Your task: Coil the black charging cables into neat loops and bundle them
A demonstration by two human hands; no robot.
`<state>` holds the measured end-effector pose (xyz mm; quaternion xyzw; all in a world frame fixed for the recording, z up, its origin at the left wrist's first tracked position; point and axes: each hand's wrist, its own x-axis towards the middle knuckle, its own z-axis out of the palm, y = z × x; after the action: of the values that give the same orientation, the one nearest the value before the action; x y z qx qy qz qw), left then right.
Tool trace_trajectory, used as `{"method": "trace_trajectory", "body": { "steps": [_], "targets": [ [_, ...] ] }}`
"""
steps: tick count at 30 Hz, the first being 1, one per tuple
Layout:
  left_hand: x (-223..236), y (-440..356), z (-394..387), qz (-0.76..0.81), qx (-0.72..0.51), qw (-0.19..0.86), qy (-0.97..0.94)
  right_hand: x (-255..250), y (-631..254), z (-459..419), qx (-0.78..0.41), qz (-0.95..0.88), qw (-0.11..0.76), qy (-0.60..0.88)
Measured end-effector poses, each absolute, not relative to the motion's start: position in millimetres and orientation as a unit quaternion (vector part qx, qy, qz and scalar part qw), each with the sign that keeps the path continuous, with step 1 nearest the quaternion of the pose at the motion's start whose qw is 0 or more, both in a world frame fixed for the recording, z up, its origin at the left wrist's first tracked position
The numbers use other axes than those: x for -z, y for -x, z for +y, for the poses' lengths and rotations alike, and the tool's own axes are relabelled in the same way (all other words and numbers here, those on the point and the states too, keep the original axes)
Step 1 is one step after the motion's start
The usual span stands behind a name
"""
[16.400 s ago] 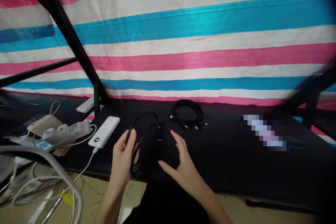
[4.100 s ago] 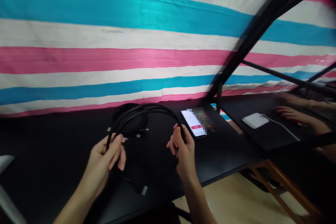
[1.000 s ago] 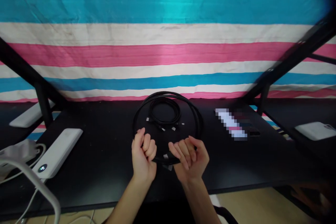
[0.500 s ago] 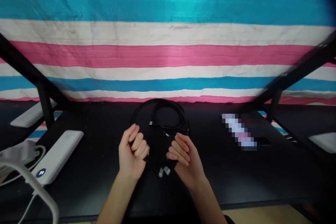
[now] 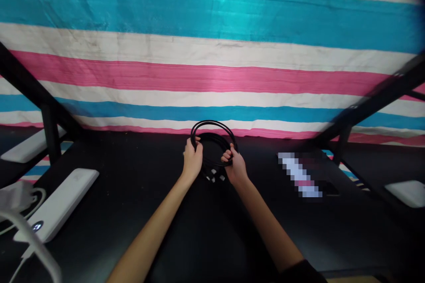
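Note:
A coiled black cable [image 5: 212, 122] stands up in a loop between my two hands, above the dark table. My left hand [image 5: 193, 155] is closed around the loop's left side, and my right hand [image 5: 235, 163] grips its right side. Behind and below it lies a second black coil [image 5: 214, 136], partly covered by the hands and the held loop. Several pale cable plugs [image 5: 213, 177] sit just below the coils, between my wrists. I cannot tell which plug belongs to which coil.
A white power bank [image 5: 63, 201] with a lit display and a plugged-in cable lies at left, near a white charger [image 5: 16, 196]. A phone-like thing with a pixelated surface [image 5: 300, 174] lies at right. Black frame bars [image 5: 372, 101] slope on both sides before a striped sheet [image 5: 212, 79].
Both hands have moved forward, away from me, and closer together. They now grip a raised coil, which overlaps the other coil. The view has shifted slightly.

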<state>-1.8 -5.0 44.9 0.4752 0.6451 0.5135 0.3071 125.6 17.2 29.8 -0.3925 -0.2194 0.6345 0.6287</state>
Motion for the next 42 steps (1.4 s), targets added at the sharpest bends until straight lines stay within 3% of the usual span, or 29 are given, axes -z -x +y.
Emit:
{"method": "trace_trajectory", "body": {
  "steps": [3, 7, 10, 16, 19, 22, 29, 42],
  "targets": [
    [-29.1, 14.9, -2.7, 0.701, -0.454, 0.235, -0.498, -17.1, -133.8, 19.9, -0.561, -0.314, 0.606, 0.469],
    [-11.7, 20.4, -5.1, 0.74, -0.373, 0.184, -0.529, -5.1, -147.6, 22.9, -0.333, -0.55, 0.503, 0.577],
    [-10.8, 24.0, -6.0, 0.738, -0.339, 0.165, -0.559, 0.2, -155.6, 25.1, -0.25, -0.621, 0.449, 0.592],
    [-25.3, 53.4, -11.7, 0.517, -0.259, 0.159, -0.8, 0.5, -171.6, 28.3, -0.285, -0.644, 0.407, 0.582],
    [-26.2, 65.2, -12.8, 0.468, -0.194, 0.168, -0.846, -7.4, -175.9, 23.1, -0.226, -0.693, 0.387, 0.564],
    [-25.0, 70.5, -9.6, 0.458, -0.162, 0.144, -0.862, -16.7, -175.7, 12.2, -0.154, -0.791, 0.336, 0.487],
    [-37.5, 73.1, -0.7, 0.431, -0.154, 0.055, -0.887, -16.5, -172.2, -0.1, -0.167, -0.856, 0.248, 0.422],
    [-8.9, 60.1, -21.4, 0.481, -0.235, -0.013, -0.844, -20.8, -177.8, -11.9, -0.14, -0.845, 0.27, 0.44]
  ]
}}
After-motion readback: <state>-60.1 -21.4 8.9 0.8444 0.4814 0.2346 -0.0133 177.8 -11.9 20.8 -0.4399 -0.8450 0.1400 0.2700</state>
